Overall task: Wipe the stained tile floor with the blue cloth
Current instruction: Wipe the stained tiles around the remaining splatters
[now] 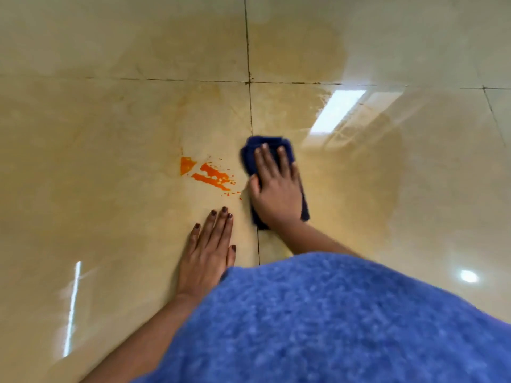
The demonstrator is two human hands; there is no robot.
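An orange stain (210, 174) in streaks and small splatters lies on the glossy beige tile floor (110, 134). Just right of it, my right hand (276, 186) presses flat on a folded dark blue cloth (266, 146), which sits over a dark grout line. The cloth's near edge almost touches the stain's right splatters. My left hand (208, 250) rests flat on the tile below the stain, fingers together, holding nothing.
Dark grout lines (250, 106) cross above the cloth. A wet, darker sheen (359, 175) spreads on the tiles around and right of the cloth. Light reflections glare on the floor at right. Blue fuzzy fabric (331, 322) on my body fills the lower right.
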